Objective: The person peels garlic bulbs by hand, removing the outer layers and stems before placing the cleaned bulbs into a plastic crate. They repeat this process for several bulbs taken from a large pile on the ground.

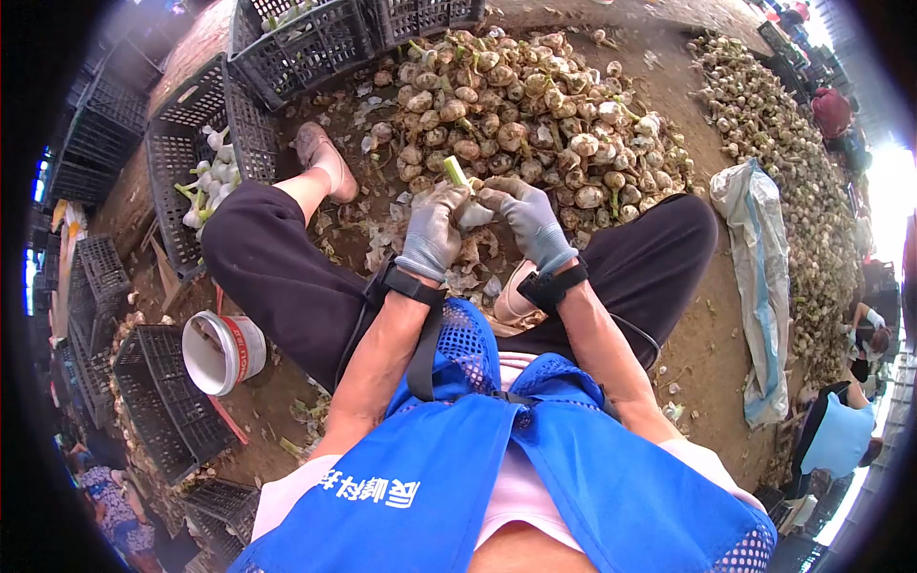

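Observation:
My left hand (433, 231), in a grey-white work glove, is closed around a garlic bulb, and its cut green stem (456, 172) sticks up past the fingers. My right hand (531, 222), gloved alike, has its fingers curled in at the bulb's right side; thumb and fingertips pinch at its outer layer. Most of the bulb is hidden by the gloves. Just beyond both hands lies a large heap of soil-stained garlic bulbs (511, 138). Loose papery skins (382, 215) litter the ground under and beside the hands.
A black plastic crate (172, 143) at the left holds clean white garlic (222, 177). More crates (301, 57) stand at the back. A white bucket (212, 355) is by my left knee. A plastic sack (755, 277) lies at the right, before another garlic heap (798, 181). Other people sit farther off.

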